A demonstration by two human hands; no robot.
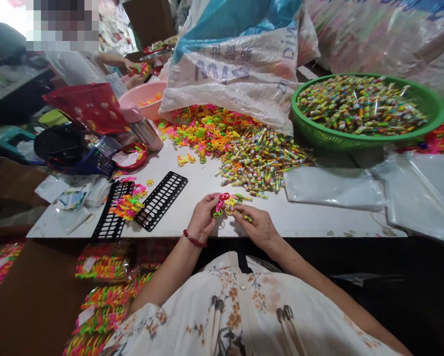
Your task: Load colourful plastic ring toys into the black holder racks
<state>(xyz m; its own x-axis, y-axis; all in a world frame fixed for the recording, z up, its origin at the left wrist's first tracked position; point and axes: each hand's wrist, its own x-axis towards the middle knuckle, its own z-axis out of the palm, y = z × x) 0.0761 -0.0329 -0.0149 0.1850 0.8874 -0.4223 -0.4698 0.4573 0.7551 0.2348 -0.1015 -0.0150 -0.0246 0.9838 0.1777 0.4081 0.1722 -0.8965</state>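
Left hand (206, 213): pinching coloured plastic pieces (218, 213); right hand (258, 225): fingers closed on wrapped sticks (248, 217), both held close over the white table (318, 221), seemingly for fingerwork. Just beyond: piece heap (207, 132) and stick heap (262, 160), presumably for easy reach.

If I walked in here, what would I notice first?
Probably the bright plastic pieces and wrapped tubes heaped on the white table. Next might be the big green basket on the right, piled with more tubes. Near the front edge, the left hand holds plastic pieces and the right hand holds tubes.
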